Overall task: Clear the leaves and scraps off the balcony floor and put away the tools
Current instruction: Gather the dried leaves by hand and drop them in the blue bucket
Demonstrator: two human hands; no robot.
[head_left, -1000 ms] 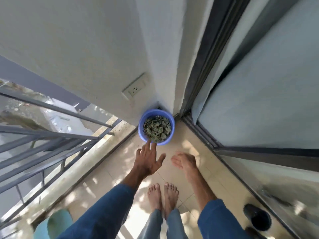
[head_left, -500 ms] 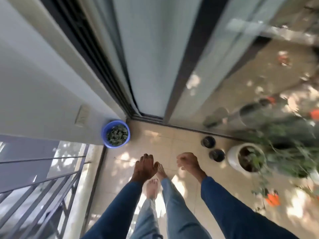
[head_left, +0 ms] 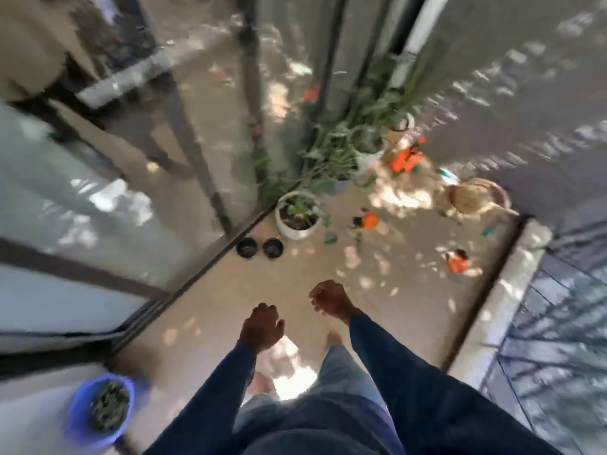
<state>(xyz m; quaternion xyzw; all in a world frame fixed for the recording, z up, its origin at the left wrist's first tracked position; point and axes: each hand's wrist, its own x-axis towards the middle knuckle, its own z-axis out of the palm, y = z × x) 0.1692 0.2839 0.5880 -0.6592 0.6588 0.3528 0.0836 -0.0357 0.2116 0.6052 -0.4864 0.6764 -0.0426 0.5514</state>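
1. The left grip [head_left: 261, 326] and the right grip [head_left: 330, 300] hang out in front of the person. The fingers are loosely bent and pinch nothing.
2. A bare foot [head_left: 333, 338] shows just under the right grip. With no shoes on, a step onto a hard or pointy scrap could hurt.
3. On the balcony floor [head_left: 377, 290] there is an orange bit [head_left: 369, 221] at 1 o'clock and another orange bit [head_left: 457, 262] at 2 o'clock. The picture is too blurry to tell if they are scraps or tools. A quick grab could pick up the wrong thing.
4. Two small black pots [head_left: 246, 247] sit at 11 o'clock, right by the door track. A white plant pot [head_left: 297, 218] stands just past them. A careless foot could knock them over and spill dirt.
5. The blue bucket [head_left: 77, 418], full of leaves, is down at 7 o'clock. It is well apart from the orange bits. Scraps carried that far could drop on the way. A step backward could tip the bucket.
6. The glass door [head_left: 98, 224] runs along 9 o'clock. A swinging elbow could bump it.
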